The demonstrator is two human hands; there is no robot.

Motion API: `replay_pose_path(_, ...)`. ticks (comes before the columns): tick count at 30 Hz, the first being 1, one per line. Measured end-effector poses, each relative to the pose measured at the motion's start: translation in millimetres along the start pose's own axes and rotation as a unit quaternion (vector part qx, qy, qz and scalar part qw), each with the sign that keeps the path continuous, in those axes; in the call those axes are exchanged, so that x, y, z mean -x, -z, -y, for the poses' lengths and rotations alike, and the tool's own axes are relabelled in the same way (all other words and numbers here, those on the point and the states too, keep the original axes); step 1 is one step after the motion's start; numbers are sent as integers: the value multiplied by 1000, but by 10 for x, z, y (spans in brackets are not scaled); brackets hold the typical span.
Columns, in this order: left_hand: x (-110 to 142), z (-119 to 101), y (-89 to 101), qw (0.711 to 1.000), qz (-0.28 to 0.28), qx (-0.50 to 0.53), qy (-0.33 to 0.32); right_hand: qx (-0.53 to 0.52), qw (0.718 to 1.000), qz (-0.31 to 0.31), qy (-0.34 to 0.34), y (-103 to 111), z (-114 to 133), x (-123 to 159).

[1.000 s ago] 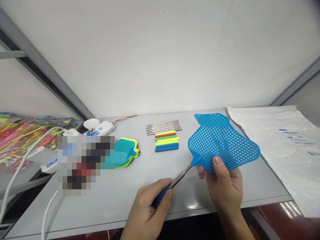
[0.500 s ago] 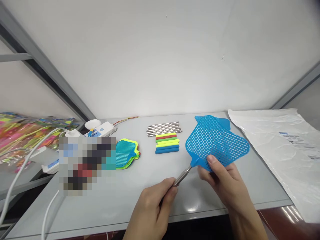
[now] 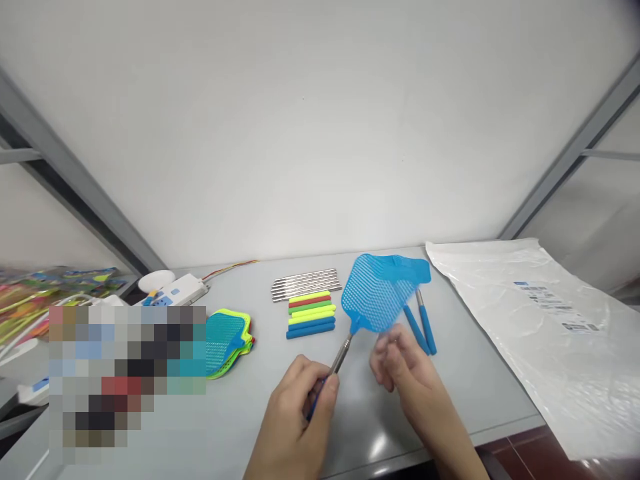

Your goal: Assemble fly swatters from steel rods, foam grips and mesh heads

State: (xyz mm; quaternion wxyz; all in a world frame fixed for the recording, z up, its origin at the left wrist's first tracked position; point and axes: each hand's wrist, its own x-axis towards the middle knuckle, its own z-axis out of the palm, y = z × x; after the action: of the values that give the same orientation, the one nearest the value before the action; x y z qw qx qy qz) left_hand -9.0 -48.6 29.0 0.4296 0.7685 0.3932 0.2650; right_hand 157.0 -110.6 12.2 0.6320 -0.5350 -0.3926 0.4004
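My left hand is closed round the blue grip of a fly swatter, its telescopic metal rod pointing up and away. The swatter's blue perforated head is joined to the rod's end. Just below the head's right edge, my right hand is off the swatter, fingers loosely curled, blurred, with nothing visible in them. Behind lie blue swatters with blue handles, their heads partly hidden by the held one.
Coloured grip tubes lie in a row before several metal rods. A stack of swatter heads lies to the left, near a power strip and a pixelated patch. A white plastic bag covers the table's right side.
My right hand has let go of the swatter's head and drawn back below it. My left hand still holds the handle. The view has shifted, showing the blue handles behind.
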Motion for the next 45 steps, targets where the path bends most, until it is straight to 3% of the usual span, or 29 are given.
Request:
replay_pose_path(6,-275,-325,-313,973,3,217,78,150,989,-6,-10,44,75,32)
replay_pose_path(10,-435,-408,-594,910,-4,385,155,175,984,0,-22,99,53,52)
replay_pose_path(13,-575,-423,-836,861,-17,465,207,210,976,-55,-14,189,46,49)
replay_pose_path(15,-670,-421,-950,859,-14,464,217,254,961,-108,-13,275,20,26)
replay_pose_path(18,-771,-381,-958,887,47,401,225,344,929,-130,-26,425,-64,-42)
replay_pose_path(21,-810,-287,-800,943,102,243,204,451,883,-132,-11,545,-141,-132)
replay_pose_path(24,-853,-188,-637,990,111,55,63,546,827,-132,15,595,-148,-228)
replay_pose_path(26,-913,-141,-596,991,109,-59,-49,581,803,-131,29,597,-117,-294)
replay_pose_path(28,-994,-110,-616,975,105,-153,-122,597,791,-128,48,588,-76,-358)
replay_pose_path(36,-1222,18,-812,926,115,-290,-214,611,783,-103,52,614,-40,-449)
replay_pose_path(45,-1247,56,-815,913,139,-303,-234,502,859,-95,26,917,-201,-254)
